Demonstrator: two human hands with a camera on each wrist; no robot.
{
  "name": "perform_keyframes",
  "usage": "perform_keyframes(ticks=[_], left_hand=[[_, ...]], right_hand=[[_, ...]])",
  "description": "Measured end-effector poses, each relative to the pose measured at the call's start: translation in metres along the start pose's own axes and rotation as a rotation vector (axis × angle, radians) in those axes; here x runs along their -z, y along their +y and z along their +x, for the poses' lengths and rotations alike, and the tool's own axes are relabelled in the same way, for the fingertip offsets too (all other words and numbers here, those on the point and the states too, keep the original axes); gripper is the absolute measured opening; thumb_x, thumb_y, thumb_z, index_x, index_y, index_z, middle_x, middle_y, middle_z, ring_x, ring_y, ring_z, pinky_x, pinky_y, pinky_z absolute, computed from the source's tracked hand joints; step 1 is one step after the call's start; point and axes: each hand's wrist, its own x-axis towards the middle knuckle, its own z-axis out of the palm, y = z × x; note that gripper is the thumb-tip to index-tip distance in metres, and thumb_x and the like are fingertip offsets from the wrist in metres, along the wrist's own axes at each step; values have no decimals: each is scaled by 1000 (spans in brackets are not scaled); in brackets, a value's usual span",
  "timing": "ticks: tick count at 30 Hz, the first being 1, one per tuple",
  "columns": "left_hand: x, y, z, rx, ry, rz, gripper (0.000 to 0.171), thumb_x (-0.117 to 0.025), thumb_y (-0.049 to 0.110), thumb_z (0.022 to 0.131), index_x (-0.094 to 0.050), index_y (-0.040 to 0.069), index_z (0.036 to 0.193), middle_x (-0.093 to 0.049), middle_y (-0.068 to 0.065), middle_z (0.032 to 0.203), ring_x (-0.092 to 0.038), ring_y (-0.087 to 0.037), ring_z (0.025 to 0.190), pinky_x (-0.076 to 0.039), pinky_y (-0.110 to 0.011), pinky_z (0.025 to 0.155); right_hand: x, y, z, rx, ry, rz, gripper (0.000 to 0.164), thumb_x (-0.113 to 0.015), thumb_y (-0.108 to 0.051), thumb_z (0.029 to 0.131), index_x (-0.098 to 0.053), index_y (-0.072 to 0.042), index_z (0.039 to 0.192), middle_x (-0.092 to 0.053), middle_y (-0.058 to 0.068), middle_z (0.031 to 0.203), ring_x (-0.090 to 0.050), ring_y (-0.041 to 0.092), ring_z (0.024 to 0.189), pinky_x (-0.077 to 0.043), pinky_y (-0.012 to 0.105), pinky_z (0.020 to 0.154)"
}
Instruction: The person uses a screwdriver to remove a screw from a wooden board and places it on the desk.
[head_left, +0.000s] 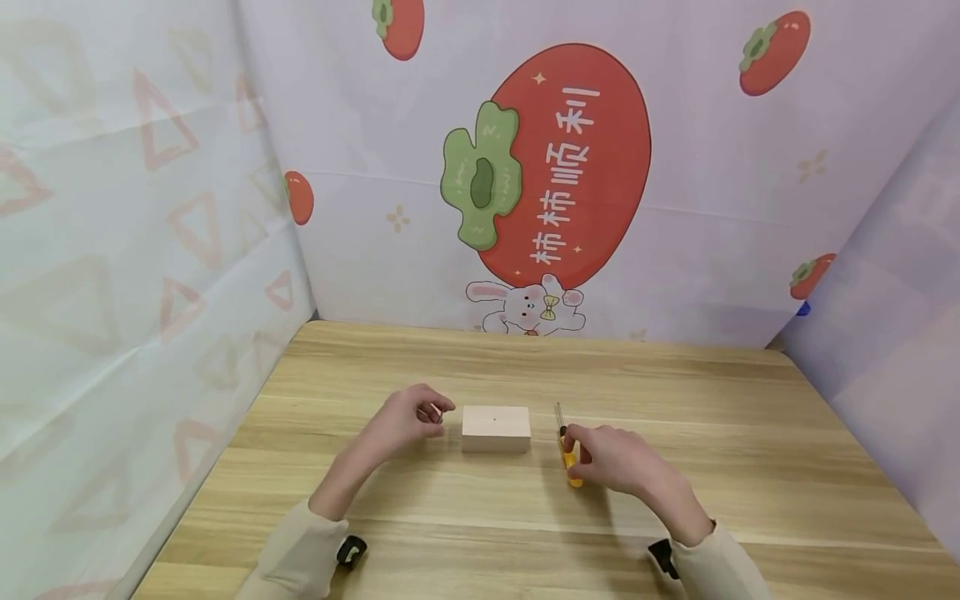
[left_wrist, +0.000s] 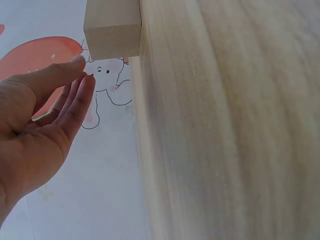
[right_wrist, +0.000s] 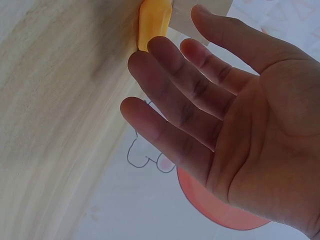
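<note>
A pale wooden block (head_left: 495, 426) with a small dark hole in its top lies on the table between the hands. To its left, my left hand (head_left: 401, 419) hovers with thumb and fingertips close together. A tiny dark sliver (head_left: 440, 418) shows between them, too small to identify; the left wrist view does not show it clearly. Right of the block lies a screwdriver (head_left: 574, 478) with a yellow handle, its shaft pointing away from me. My right hand (head_left: 617, 458) is over that handle, thumb and fingers apart. In the right wrist view, the handle (right_wrist: 154, 24) is just beyond the fingertips.
The light wood table (head_left: 465, 533) reaches back to a printed cloth wall (head_left: 360, 267). More cloth hangs along the left (head_left: 150, 275) and right sides. A black wrist-worn device (head_left: 350, 552) sits at each sleeve cuff.
</note>
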Motion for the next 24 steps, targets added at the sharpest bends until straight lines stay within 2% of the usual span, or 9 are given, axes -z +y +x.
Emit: perform_keyframes(ticks=[4, 10, 15, 19, 24], left_hand=[[-1, 0, -4, -4, -59, -4, 33, -74, -11, 79, -70, -5, 111, -64, -16, 105, -63, -14, 81, -55, -21, 69], [-6, 1, -9, 19, -99, 26, 32, -73, -9, 80, -69, -6, 112, -64, -16, 110, -65, -11, 78, -54, -19, 65], [-8, 2, -14, 57, -152, 74, 28, -74, -4, 80, -72, -3, 109, -68, -12, 106, -66, -11, 78, -54, -21, 64], [-11, 5, -16, 112, -206, 104, 25, -75, -3, 76, -74, 2, 101, -72, -7, 99, -61, -12, 80, -52, -24, 66], [-14, 7, -19, 146, -214, 147, 22, -78, -3, 73, -74, 4, 94, -70, -4, 89, -56, -13, 77, -49, -25, 67]], right_hand=[[0, -1, -2, 8, -5, 3, 24, -78, -23, 83, -64, -19, 102, -57, -9, 72, -51, 9, 62, -42, 31, 61], [1, -2, -4, 20, -10, 9, 25, -78, -22, 83, -64, -18, 102, -57, -10, 72, -51, 9, 63, -42, 31, 61], [1, -4, -4, 45, -13, 10, 24, -77, -21, 83, -63, -19, 102, -57, -10, 72, -50, 8, 62, -41, 30, 60], [1, -6, -5, 60, -20, 9, 23, -77, -22, 84, -63, -18, 102, -57, -9, 73, -50, 9, 62, -41, 30, 60], [0, -7, -5, 76, -22, 14, 22, -77, -22, 84, -64, -18, 102, -57, -9, 73, -50, 9, 62, -41, 29, 59]])
